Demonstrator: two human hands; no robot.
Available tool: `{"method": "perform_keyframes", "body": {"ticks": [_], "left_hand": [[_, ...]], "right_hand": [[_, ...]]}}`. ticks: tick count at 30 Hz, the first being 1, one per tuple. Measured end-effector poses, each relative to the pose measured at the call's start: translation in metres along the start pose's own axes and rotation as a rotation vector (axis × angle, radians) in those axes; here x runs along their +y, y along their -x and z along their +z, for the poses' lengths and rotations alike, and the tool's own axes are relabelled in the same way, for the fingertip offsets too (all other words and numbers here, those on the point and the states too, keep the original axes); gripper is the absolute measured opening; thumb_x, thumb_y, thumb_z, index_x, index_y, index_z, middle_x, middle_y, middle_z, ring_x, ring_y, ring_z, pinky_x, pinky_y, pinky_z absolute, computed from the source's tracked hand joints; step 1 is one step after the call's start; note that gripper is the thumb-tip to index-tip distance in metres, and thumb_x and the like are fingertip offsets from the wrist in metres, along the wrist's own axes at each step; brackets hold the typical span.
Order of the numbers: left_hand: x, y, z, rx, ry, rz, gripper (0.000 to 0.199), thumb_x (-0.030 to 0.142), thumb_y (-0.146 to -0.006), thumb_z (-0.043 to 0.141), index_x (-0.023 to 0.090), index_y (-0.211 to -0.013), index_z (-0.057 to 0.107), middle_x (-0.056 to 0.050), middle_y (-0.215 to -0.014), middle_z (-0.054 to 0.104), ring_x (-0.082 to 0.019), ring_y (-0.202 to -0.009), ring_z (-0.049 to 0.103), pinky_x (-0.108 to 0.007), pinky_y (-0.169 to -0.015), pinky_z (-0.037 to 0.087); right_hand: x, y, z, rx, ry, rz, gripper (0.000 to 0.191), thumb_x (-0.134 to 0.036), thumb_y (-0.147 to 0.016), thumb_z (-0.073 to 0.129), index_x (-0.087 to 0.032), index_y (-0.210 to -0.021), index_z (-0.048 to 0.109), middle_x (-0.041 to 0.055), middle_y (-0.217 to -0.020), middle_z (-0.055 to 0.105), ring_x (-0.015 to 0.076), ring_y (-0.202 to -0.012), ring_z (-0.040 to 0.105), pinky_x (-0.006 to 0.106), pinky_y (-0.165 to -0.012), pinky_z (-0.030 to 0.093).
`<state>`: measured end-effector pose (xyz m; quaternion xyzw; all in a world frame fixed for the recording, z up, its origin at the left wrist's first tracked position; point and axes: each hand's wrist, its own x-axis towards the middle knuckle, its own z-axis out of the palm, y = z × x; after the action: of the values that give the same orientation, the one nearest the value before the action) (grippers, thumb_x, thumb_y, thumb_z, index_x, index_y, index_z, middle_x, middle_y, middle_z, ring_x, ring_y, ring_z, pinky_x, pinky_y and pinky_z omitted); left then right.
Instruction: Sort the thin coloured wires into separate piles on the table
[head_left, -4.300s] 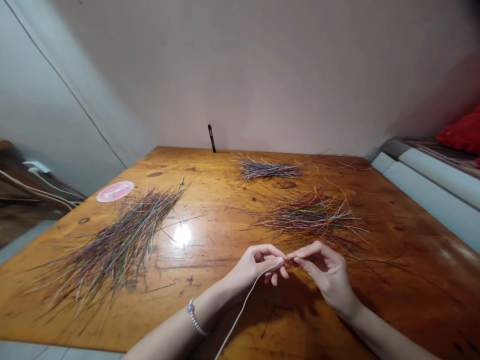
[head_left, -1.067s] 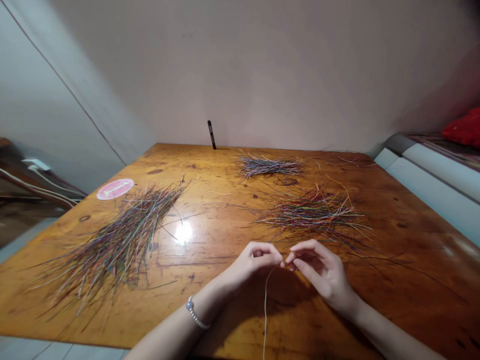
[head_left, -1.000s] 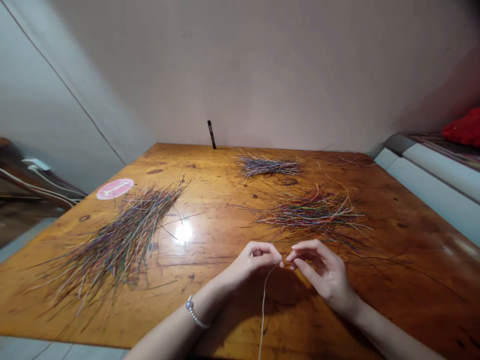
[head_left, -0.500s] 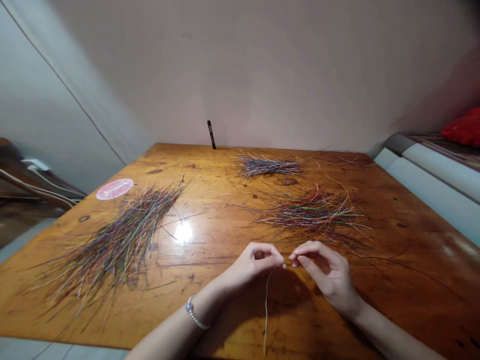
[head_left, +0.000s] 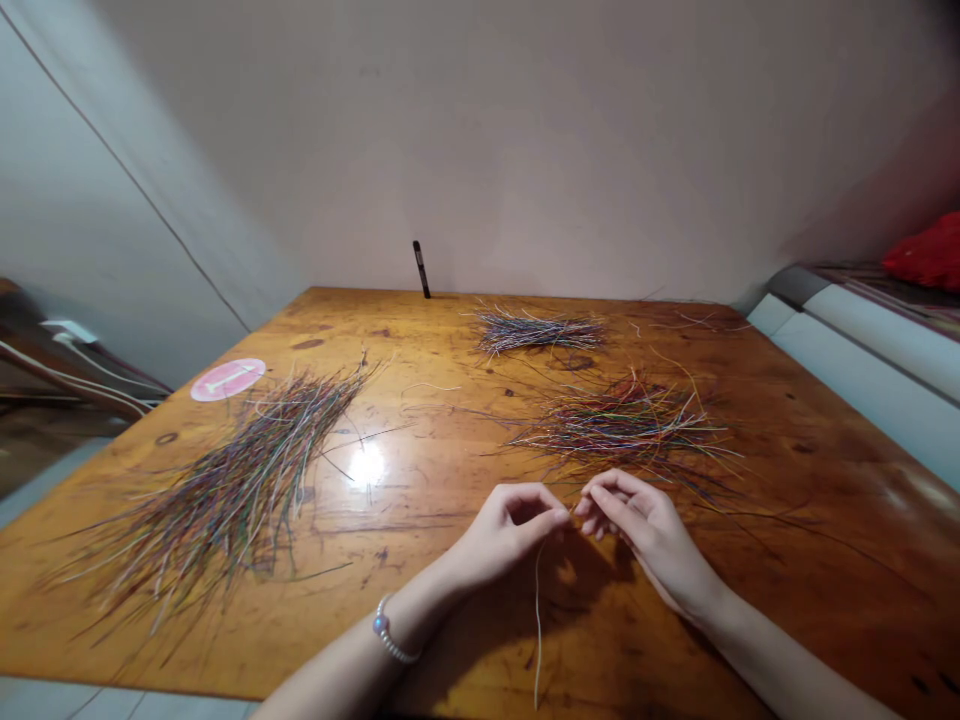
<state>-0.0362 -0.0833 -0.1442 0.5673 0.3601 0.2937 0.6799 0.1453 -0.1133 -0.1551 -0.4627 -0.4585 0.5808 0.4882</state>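
Observation:
Thumb and forefinger of my left hand point(head_left: 517, 530) are pinched on a thin pale wire point(head_left: 538, 630), which hangs down over the wooden table point(head_left: 450, 460). Just to the right, my right hand point(head_left: 645, 530) has its thumb and forefinger pressed together near the wire's upper end; what they hold, if anything, is too small to tell. Beyond my right hand lies a loose pile of multicoloured wires point(head_left: 622, 425). A larger pile point(head_left: 232, 480) spreads over the table's left side, and a smaller bundle point(head_left: 540, 330) lies near the back.
A black pen point(head_left: 421, 270) stands upright at the table's back edge by the wall. A pink oval card point(head_left: 228, 380) lies at the left. White cables and a plug point(head_left: 71, 330) are beyond the left edge. Something red point(head_left: 926, 255) shows at the far right.
My right hand has shifted slightly up and its fingers have changed position, with the thumb now higher against the forefinger. My left hand has barely moved, and the hanging wire has swung slightly right.

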Motion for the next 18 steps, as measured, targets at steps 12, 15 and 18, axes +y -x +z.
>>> {"method": "perform_keyframes", "body": {"ticks": [12, 15, 18], "left_hand": [[0.0007, 0.0004, -0.0003, -0.030, -0.084, 0.003, 0.030, 0.039, -0.082, 0.061, 0.011, -0.074, 0.063, -0.002, -0.067, 0.060, -0.011, -0.062, 0.052, -0.022, -0.061, 0.040], [0.0008, 0.0010, -0.0001, -0.034, -0.092, 0.020, 0.029, 0.038, -0.083, 0.060, 0.010, -0.074, 0.063, -0.002, -0.067, 0.059, -0.011, -0.062, 0.052, -0.022, -0.061, 0.039], [0.0005, 0.0014, 0.0003, -0.031, -0.080, 0.030, 0.028, 0.036, -0.084, 0.059, 0.010, -0.075, 0.063, -0.002, -0.066, 0.059, -0.011, -0.063, 0.052, -0.021, -0.060, 0.039]], "right_hand": [[-0.0014, 0.0015, 0.0004, 0.001, -0.058, 0.059, 0.020, -0.037, -0.082, 0.064, -0.017, -0.084, 0.064, 0.0023, -0.074, 0.068, 0.0105, -0.061, 0.061, 0.022, -0.058, 0.048], [-0.0033, 0.0006, 0.0016, -0.019, -0.083, 0.078, 0.020, -0.036, -0.082, 0.064, -0.017, -0.083, 0.066, 0.0021, -0.073, 0.068, 0.0099, -0.061, 0.061, 0.021, -0.060, 0.048], [-0.0043, -0.0005, 0.0014, -0.040, -0.140, 0.121, 0.019, -0.035, -0.083, 0.064, -0.017, -0.084, 0.066, 0.0017, -0.071, 0.068, 0.0090, -0.060, 0.060, 0.020, -0.059, 0.046]]}}
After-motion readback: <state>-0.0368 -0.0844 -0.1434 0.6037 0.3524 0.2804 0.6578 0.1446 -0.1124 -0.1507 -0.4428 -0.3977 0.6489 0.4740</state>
